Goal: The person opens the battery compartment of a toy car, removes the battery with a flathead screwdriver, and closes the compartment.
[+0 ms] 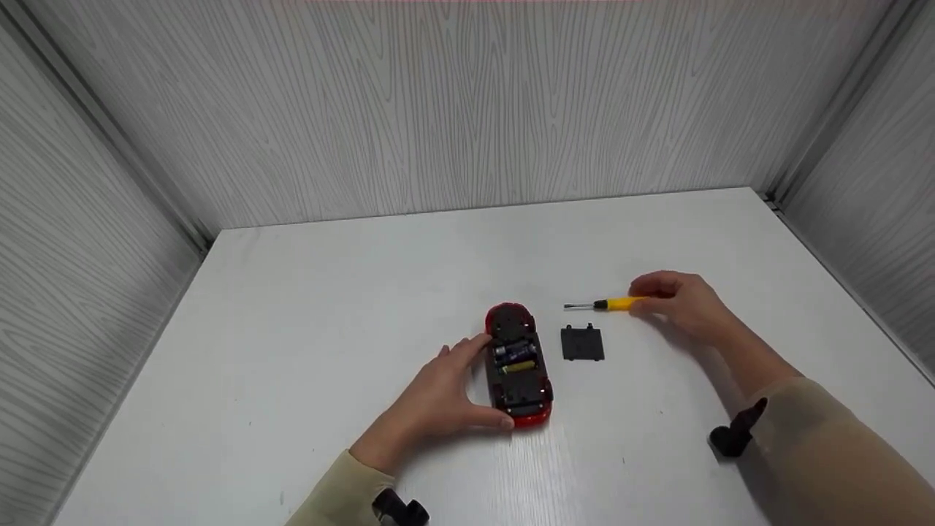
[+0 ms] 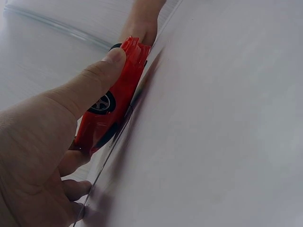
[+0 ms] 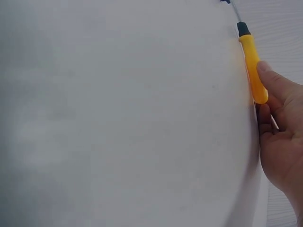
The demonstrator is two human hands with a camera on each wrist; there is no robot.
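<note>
**Inspector:** Report the head view.

**Operator:** A red toy car [image 1: 518, 365] lies upside down on the white bench [image 1: 307, 329], its battery bay open with cells showing. My left hand [image 1: 438, 398] grasps it from its left side, thumb at the near end, fingers along the flank. The black battery cover [image 1: 582, 343] lies flat just beside the car, on its right, apart from it. Beyond the cover lies a yellow-handled screwdriver [image 1: 610, 304], its tip pointing left. My right hand [image 1: 679, 299] has curled fingers on the handle's end. Grey wood-grain walls [image 1: 467, 109] close the bench on three sides.

**Inspector:** Left wrist view?

**Operator:** My thumb [image 2: 102, 75] presses the car's red body [image 2: 118, 94] above a black wheel [image 2: 102, 103]; my other fingers curl below it. The car rests against the bench.

**Inspector:** Right wrist view?

**Operator:** The screwdriver's yellow handle [image 3: 252, 61] lies on the bench, dark collar and metal shaft pointing away. My right thumb [image 3: 279, 85] touches the handle's butt, fingers curled beside it. I cannot tell whether the tool is off the surface.
</note>
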